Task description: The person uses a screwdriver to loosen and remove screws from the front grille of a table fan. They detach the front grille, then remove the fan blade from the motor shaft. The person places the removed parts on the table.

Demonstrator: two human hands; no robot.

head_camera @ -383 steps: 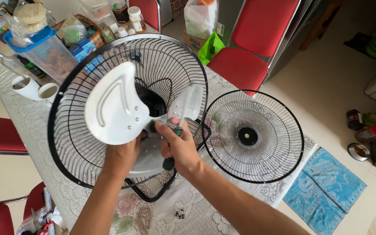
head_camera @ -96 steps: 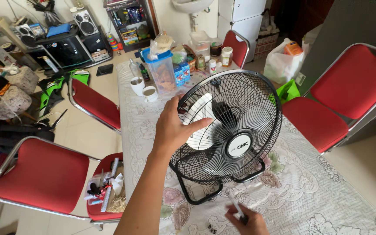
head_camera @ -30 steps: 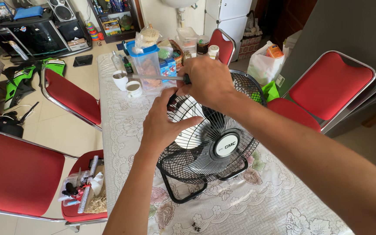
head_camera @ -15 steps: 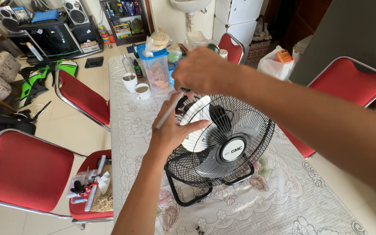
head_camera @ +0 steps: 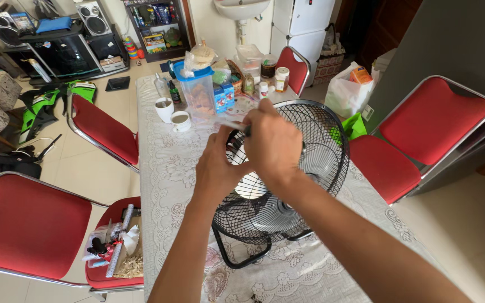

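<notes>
A black wire-caged fan (head_camera: 321, 151) stands upright on its black tube base (head_camera: 237, 258) on the table, which is covered with a white lace cloth (head_camera: 169, 168). Both my hands meet at the cage's upper left rim. My left hand (head_camera: 217, 168) curls around the rim of the guard. Just above it, my right hand (head_camera: 273, 146) holds a slim screwdriver (head_camera: 228, 122) whose pale end pointing left pokes out past my fingers. The hands hide the spot on the rim where the tool touches.
At the table's far end stand two white cups (head_camera: 172, 112), a clear tub with a blue lid (head_camera: 197, 92) and several jars. Red chairs (head_camera: 105, 132) ring the table. One at lower left carries small tools (head_camera: 113, 249). A green bag (head_camera: 355, 124) sits behind the fan.
The fan, earlier open with its front guard lying apart, now stands closed. Over the last second my right hand dropped to the upper left rim beside my left hand, the screwdriver swinging level.
</notes>
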